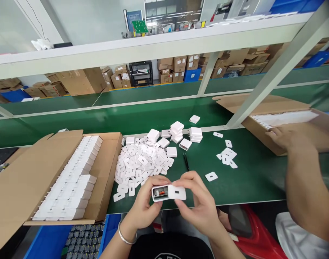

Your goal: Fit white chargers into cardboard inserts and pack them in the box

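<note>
White cover (180, 193) by housing (160, 193), cropped shirt lettering (167, 256)

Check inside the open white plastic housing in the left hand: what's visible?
Inside the open white plastic housing, a small red component shows among grey and whitish parts. What lies deeper is hidden; the white, slotted rectangular plate at its right edge may hide more.

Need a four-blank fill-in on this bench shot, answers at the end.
1. The left hand holds a white casing; the right hand holds a slotted plate coloured ____.
2. The silver bracelet circles the person's ____ wrist.
3. The black tweezers lie on the ____ worktop.
4. The pile of loose plates lies beside an open box made of ____.

Missing words: white; left; green; cardboard.
</note>
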Tool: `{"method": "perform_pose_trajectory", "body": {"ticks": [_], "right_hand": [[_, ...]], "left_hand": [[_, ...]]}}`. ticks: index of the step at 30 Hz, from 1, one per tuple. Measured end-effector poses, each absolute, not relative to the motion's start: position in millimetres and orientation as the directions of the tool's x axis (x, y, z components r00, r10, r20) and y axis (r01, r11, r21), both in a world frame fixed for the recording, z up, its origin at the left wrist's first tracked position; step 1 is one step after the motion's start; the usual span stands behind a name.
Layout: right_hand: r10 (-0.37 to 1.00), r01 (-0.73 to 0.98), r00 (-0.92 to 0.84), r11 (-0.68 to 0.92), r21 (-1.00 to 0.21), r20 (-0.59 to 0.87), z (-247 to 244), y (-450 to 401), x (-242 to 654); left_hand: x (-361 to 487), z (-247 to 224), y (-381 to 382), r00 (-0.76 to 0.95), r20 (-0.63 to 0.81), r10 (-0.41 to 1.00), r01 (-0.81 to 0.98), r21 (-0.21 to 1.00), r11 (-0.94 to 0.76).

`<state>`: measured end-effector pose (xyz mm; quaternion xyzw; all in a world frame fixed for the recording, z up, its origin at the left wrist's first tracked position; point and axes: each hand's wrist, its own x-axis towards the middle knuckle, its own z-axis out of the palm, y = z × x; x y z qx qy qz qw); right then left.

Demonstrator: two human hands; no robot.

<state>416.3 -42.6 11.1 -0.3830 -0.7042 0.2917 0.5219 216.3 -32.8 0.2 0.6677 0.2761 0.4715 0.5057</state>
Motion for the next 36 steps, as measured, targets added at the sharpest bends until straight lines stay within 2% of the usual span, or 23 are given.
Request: {"method": "perform_pose_trajectory", "body": {"ticks": [4, 8, 14, 20, 24, 28, 32, 36], "right_hand": [[0.819, 0.285, -0.352, 0.555, -0.782, 0.453, 20, -42, 409], [0.827, 0.31, -0.395, 0.53, -0.789, 0.4, 17, -39, 406], [0.841, 0.289, -0.365, 0.51, -0.81, 0.399, 11, -38, 405], [0.849, 0.314, -0.371, 0.496, -0.81, 0.376, 11, -37, 408], [0.817, 0.3, -0.359, 0.559, -0.773, 0.451, 6, -36, 406], [0.774, 0.212, -0.227, 0.631, -0.746, 0.591, -7, -38, 395], [0.835, 0.102, -0.083, 0.551, -0.828, 0.544, -16, -41, 388], [0.814, 0.167, -0.164, 0.58, -0.797, 0.558, -18, -43, 388]], "left_hand": [[214, -3, -37, 0.417, 0.308, 0.855, -0.114, 0.951, -0.287], [217, -8, -38, 0.342, 0.262, 0.903, -0.089, 0.965, -0.246], [222, -15, -36, 0.257, 0.265, 0.93, -0.025, 0.963, -0.268], [221, -14, -36, 0.27, 0.246, 0.931, 0.055, 0.961, -0.27], [224, -17, -37, 0.222, 0.208, 0.953, -0.021, 0.978, -0.209], [233, -25, -40, 0.144, 0.156, 0.977, -0.173, 0.976, -0.13], [239, -30, -42, 0.101, 0.182, 0.978, -0.212, 0.965, -0.158], [238, -31, -43, 0.09, 0.194, 0.977, -0.176, 0.968, -0.176]]}}
